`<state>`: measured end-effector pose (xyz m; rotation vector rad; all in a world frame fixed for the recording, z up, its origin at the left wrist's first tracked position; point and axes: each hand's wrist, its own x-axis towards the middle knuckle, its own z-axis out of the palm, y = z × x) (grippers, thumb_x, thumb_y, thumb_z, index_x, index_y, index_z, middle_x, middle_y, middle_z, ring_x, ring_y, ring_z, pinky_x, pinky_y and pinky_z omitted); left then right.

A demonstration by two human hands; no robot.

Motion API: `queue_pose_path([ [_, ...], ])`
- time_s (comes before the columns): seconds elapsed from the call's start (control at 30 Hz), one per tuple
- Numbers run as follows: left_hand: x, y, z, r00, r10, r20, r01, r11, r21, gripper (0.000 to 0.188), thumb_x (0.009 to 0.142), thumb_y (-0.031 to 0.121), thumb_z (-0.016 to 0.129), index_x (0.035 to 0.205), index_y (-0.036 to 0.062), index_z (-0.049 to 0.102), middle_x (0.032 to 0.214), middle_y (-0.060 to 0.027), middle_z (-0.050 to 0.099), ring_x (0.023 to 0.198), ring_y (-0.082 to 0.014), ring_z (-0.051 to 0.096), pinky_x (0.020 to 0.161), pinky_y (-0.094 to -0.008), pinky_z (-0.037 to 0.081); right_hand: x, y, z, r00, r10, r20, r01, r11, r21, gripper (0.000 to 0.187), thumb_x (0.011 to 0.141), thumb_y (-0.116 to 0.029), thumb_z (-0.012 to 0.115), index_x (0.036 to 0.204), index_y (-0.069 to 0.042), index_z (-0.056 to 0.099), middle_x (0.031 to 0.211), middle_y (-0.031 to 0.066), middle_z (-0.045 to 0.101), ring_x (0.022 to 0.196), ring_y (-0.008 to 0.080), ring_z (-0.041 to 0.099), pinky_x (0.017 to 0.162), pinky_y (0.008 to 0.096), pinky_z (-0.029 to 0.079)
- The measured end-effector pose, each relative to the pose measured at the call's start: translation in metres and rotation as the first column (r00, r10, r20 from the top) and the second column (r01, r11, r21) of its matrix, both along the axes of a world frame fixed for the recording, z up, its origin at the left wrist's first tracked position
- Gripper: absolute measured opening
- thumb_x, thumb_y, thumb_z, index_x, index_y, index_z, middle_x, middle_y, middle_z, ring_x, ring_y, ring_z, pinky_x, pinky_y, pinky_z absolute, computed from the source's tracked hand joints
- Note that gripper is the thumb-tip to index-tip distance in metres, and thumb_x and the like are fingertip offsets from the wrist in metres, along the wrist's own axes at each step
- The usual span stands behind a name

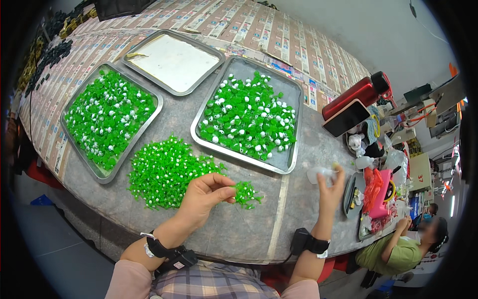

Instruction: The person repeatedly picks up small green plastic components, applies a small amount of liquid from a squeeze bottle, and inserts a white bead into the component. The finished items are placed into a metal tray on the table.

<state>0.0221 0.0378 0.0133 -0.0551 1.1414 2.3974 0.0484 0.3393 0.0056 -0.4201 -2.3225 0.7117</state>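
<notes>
A step of fingertip sorting or fitting of small green-and-white pieces appears to be in hand. The loose pile (164, 172) is spread on the worktop (249, 233) at eight o'clock from the middle of the view, and a smaller green clump (247, 195) is set apart at six o'clock. The left hand (200, 197) is held between the two, just beside the clump, its thumb and forefinger brought together in a narrow pinch. A light, exact touch seems to be called for next — single pieces are easily tangled at this size.

Green pieces and white beads are gathered in one tray (136, 141) at ten o'clock and in another tray (280, 87) just above the middle, toward twelve.

Whether a piece is pinched by the left hand cannot be told. The right hand (328, 193), at four o'clock, is blurred, with its fingers raised; a cloudy pale object (314, 174) is seen against them — perhaps a small bottle — but whether it is gripped cannot be told. Part of the pile is covered by the left hand, and the dark box (119, 8) at eleven is cut off.
</notes>
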Motion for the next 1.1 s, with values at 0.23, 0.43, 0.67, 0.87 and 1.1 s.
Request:
queue_pose_path([
  [0.23,0.0,-0.001,-0.002,1.0,0.01,0.008,-0.01,1.0,-0.017,0.01,0.075,0.004,0.057,0.084,0.0002,0.055,0.074,-0.0058,0.058,0.064,-0.0111,0.055,0.061,-0.0224,0.046,-0.034,-0.075,0.063,0.887,0.436,0.153,-0.449,0.891,0.063,0.023,0.067,-0.002,0.059,0.089,-0.005,0.056,0.078,0.0083,0.057,0.073,0.0206,0.053,0.063,0.0303,0.041],
  [0.43,-0.002,0.001,-0.003,1.0,0.013,-0.003,-0.013,0.999,-0.032,0.009,0.073,0.004,0.058,0.082,0.002,0.055,0.071,-0.0048,0.057,0.062,-0.0114,0.055,0.058,-0.0238,0.047,-0.072,-0.087,0.017,0.753,0.47,0.461,-0.614,0.754,0.233,0.014,0.066,-0.006,0.058,0.08,-0.007,0.054,0.07,0.007,0.052,0.072,0.0245,0.052,0.061,0.0349,0.042],
  [0.67,0.0,-0.001,-0.001,0.999,-0.03,-0.033,0.03,1.0,-0.008,0.009,0.073,0.002,0.058,0.081,0.0013,0.055,0.076,-0.0063,0.057,0.063,-0.0129,0.055,0.058,-0.0242,0.047,-0.047,-0.097,0.05,0.759,0.548,0.351,-0.567,0.822,-0.055,0.015,0.068,-0.005,0.058,0.083,-0.004,0.053,0.075,0.0094,0.056,0.069,0.0235,0.056,0.059,0.0292,0.044],
  [0.87,0.001,0.002,0.001,0.977,-0.104,-0.186,0.102,0.995,-0.021,0.009,0.075,0.003,0.056,0.084,0.0012,0.055,0.08,-0.0047,0.057,0.067,-0.0113,0.055,0.064,-0.0231,0.047,-0.011,-0.125,0.051,0.559,0.814,0.157,-0.666,0.554,-0.5,0.023,0.069,-0.006,0.062,0.089,-0.001,0.054,0.08,0.0067,0.059,0.07,0.014,0.057,0.06,0.0245,0.045],
  [1.1,0.001,-0.001,-0.002,0.983,-0.128,-0.129,0.131,0.991,0.02,0.01,0.075,0.004,0.056,0.085,0.001,0.055,0.082,-0.0049,0.057,0.071,-0.0111,0.056,0.065,-0.0224,0.047,-0.005,-0.128,0.034,0.615,0.787,-0.043,-0.444,0.301,-0.844,0.023,0.07,-0.003,0.063,0.091,0.001,0.055,0.087,0.0057,0.059,0.075,0.0098,0.055,0.065,0.021,0.044],
])
